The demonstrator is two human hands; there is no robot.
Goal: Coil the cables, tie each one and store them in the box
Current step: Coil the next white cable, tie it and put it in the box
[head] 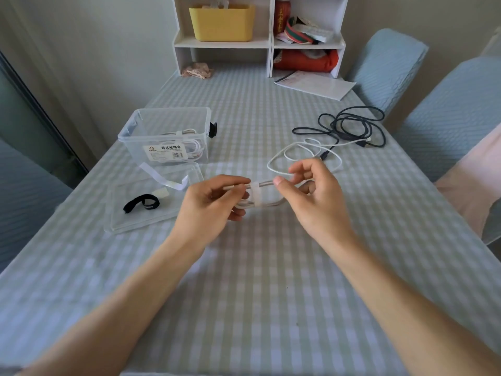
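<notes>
Fingers (pixel 238 185) of the left hand (pixel 208 204) pinch a coiled white cable (pixel 268 204) above the checked tabletop (pixel 271 280), while the right hand (pixel 311 196) curls around its far end beside a white tie (pixel 255 195) wrapped round the bundle. The tying step looks nearly done; next, the bundle must travel to the clear box (pixel 165 137), well apart at left, which already holds white cables. A black cable (pixel 352 126) and a loose white cable (pixel 303 150) await coiling.

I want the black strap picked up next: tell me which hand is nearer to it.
Left. The left hand holds the coiled white cable just right of the lid where the black strap lies; the right hand is farther right, beyond the coil.
</notes>
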